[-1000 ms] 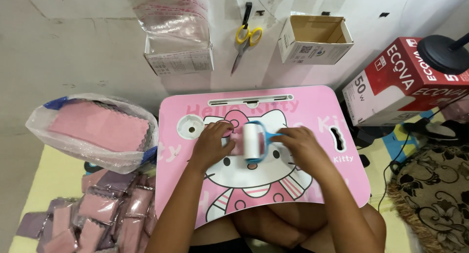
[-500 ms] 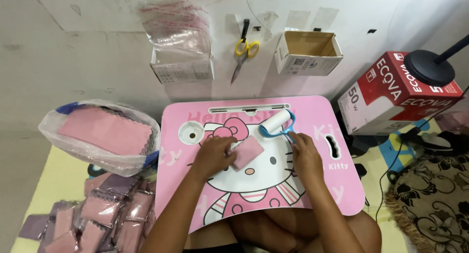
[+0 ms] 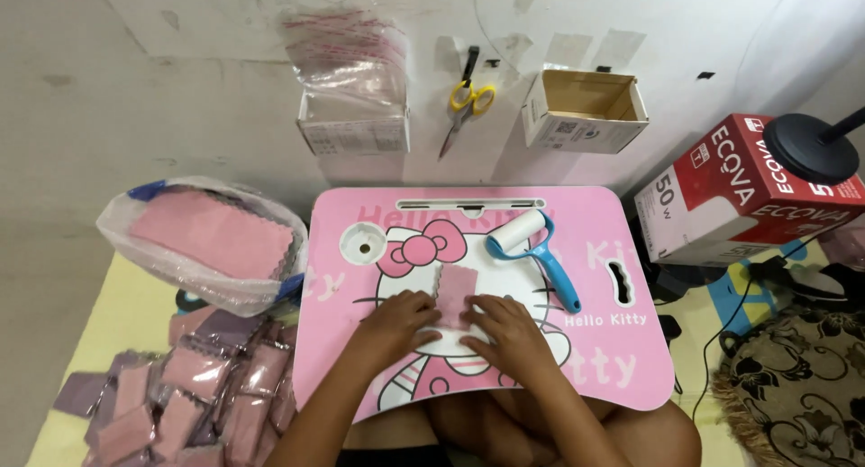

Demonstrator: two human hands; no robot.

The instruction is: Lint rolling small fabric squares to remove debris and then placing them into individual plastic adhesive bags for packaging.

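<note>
One small pink cloth [image 3: 456, 295] lay flat near the middle of a pink lap table [image 3: 613, 359] printed with a cartoon cat, and both hands pressed on it. The left hand [image 3: 403, 316] lay with its fingers flat over the cloth's lower left edge, and the right hand [image 3: 505, 327] covered its lower right corner with fingers spread; neither hand gripped anything, both lay open and flat. One lint roller [image 3: 533, 242], white roll on a blue handle, rested on the table just up and to the right of the cloth, apart from the hands. One pair of scissors [image 3: 465, 100] with yellow handles hung on the wall above the table. Two small cardboard boxes were fixed to that wall: the left box [image 3: 353, 135], white with a printed label on its front, held a stack of clear bags [image 3: 347, 57] with red edges, and the right box [image 3: 584, 112] stood open, brown inside, with a small square code on its white front. One red and white carton [image 3: 739, 189] with large white lettering lay to the right of the table. On the left, one clear plastic bag [image 3: 203, 242] held a stack of pink cloths, and a heap of packed cloths [image 3: 180, 395] in pink and purple lay on the floor below it, too many and overlapped to count.
</note>
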